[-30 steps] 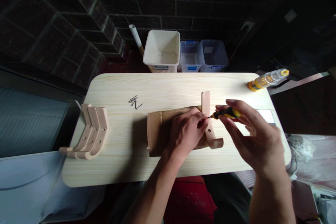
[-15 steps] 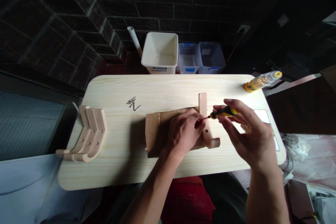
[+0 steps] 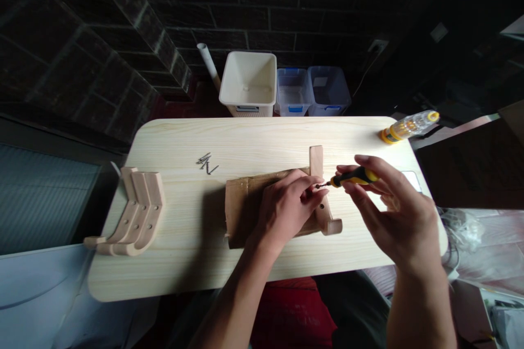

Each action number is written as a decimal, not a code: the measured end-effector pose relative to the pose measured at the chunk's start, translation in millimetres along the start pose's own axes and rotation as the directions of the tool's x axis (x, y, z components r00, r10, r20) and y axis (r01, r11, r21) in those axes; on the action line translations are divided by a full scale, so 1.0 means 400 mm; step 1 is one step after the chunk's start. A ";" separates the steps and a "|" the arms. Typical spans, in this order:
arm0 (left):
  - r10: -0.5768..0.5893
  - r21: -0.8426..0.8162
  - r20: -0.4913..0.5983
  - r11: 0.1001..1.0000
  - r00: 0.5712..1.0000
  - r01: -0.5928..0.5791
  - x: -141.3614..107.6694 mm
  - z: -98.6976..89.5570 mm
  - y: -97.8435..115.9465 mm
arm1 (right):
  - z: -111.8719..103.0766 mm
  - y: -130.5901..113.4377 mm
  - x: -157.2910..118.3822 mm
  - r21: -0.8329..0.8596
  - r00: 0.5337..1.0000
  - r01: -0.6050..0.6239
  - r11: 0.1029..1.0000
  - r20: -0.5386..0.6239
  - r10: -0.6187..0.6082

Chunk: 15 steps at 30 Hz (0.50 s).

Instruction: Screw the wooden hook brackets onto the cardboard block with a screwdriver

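Note:
My right hand (image 3: pixel 393 204) grips a black-and-yellow screwdriver (image 3: pixel 354 176), its shaft pointing left. At the screwdriver's tip is a small dark screw (image 3: pixel 320 186), pinched between the thumb and forefinger of my left hand (image 3: pixel 289 202). Both are over a wooden hook (image 3: pixel 316 161) with a curved lower end, whose lower hole shows; the upper one is hidden by my fingers. The hook lies across the right end of a brown cardboard piece (image 3: pixel 237 212), on which the rest of my left hand lies.
Several loose screws (image 3: pixel 207 162) lie left of centre on the pale wooden table (image 3: pixel 262 142). More wooden hooks (image 3: pixel 141 207) stand together at the left. A clear bottle-shaped case with yellow ends (image 3: pixel 409 126) is at the back right. Beyond the table are a white bin (image 3: pixel 249 79) and clear boxes (image 3: pixel 293 90).
My right hand and the screwdriver have drawn slightly to the right. More of the screw now shows between my left fingertips and the screwdriver's tip.

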<state>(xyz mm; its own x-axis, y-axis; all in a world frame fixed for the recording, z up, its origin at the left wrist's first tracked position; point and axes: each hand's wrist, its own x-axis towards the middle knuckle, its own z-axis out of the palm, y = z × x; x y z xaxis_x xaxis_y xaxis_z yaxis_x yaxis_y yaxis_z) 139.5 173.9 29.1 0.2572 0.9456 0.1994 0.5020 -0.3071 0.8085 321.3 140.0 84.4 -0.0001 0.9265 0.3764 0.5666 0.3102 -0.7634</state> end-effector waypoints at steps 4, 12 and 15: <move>0.025 -0.052 -0.028 0.998 0.999 -0.026 -0.003 -0.001 -0.003 | 0.004 -0.004 -0.002 0.002 1.000 0.011 1.000 -0.006 -0.011; 0.058 -0.119 -0.061 0.991 0.996 -0.065 -0.001 0.004 -0.005 | 0.007 -0.007 -0.001 -0.002 1.000 0.017 1.000 -0.011 -0.017; 0.059 -0.132 -0.070 0.989 0.996 -0.068 0.000 0.004 -0.006 | 0.007 -0.004 -0.001 0.004 0.999 0.032 0.999 -0.013 -0.032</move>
<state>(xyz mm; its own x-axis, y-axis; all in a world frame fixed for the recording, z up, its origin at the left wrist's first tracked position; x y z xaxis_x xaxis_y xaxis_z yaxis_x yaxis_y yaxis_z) 139.8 174.4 26.3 0.2277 0.9311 0.2848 0.3701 -0.3533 0.8592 318.1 139.9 83.9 -0.0079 0.9133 0.4072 0.5633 0.3406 -0.7528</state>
